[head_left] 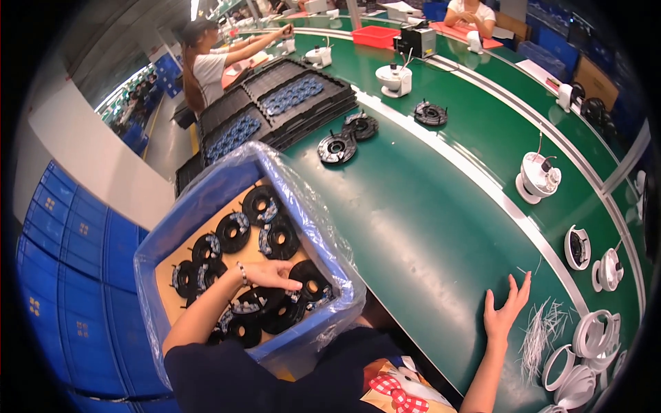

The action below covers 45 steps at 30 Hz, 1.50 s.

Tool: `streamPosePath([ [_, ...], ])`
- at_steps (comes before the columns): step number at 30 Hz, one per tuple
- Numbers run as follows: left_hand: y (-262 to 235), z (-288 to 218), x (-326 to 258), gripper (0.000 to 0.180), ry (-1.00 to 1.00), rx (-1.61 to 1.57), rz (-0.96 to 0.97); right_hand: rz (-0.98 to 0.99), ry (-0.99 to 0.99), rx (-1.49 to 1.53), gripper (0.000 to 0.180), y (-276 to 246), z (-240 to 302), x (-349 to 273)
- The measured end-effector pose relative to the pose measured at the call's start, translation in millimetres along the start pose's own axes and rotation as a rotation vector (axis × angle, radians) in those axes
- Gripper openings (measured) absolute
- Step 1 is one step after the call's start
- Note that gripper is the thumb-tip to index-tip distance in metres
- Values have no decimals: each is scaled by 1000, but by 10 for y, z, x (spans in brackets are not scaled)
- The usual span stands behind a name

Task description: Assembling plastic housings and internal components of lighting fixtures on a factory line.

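Left hand (275, 274), fingers loosely spread and grasping nothing, rests on black discs (279, 237) in the blue bin (206, 199); the nearest disc (311, 282) lies just right of its fingertips. Right hand (506, 310) lies flat and released on the green bench (427, 220), well apart.

Bright overhead light, sharp centre, fisheye-bent dark edges.

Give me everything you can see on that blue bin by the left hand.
The blue bin is a rectangular plastic crate lined with a clear plastic bag, a tan cardboard sheet inside. Black round parts lie loosely on it. It sits left of the green table. The left hand reaches in, touching the parts.
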<state>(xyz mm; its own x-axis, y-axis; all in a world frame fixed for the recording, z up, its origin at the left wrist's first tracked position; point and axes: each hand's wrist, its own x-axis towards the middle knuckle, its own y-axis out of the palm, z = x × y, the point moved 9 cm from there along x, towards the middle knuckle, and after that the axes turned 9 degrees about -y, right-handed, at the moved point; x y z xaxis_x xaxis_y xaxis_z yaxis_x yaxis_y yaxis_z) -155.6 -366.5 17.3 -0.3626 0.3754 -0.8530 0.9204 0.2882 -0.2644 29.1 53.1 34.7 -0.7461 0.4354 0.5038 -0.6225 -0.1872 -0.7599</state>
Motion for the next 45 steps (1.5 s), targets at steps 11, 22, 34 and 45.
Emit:
streamPosePath([
  [11,56,134,-66,34,-20,-56,-81,28,65,36,50,-130,-55,-38],
  [22,-987,-1665,-1102,33,299,119,-375,50,91,30,51,-103,-111,-88],
  [34,-799,-2743,1739,50,476,465,-482,7,59,38,46,-65,-188,-113],
  [45,-1657,-2366,1370,31,451,518,-1037,-27,69,-8,43,-152,-243,-136],
])
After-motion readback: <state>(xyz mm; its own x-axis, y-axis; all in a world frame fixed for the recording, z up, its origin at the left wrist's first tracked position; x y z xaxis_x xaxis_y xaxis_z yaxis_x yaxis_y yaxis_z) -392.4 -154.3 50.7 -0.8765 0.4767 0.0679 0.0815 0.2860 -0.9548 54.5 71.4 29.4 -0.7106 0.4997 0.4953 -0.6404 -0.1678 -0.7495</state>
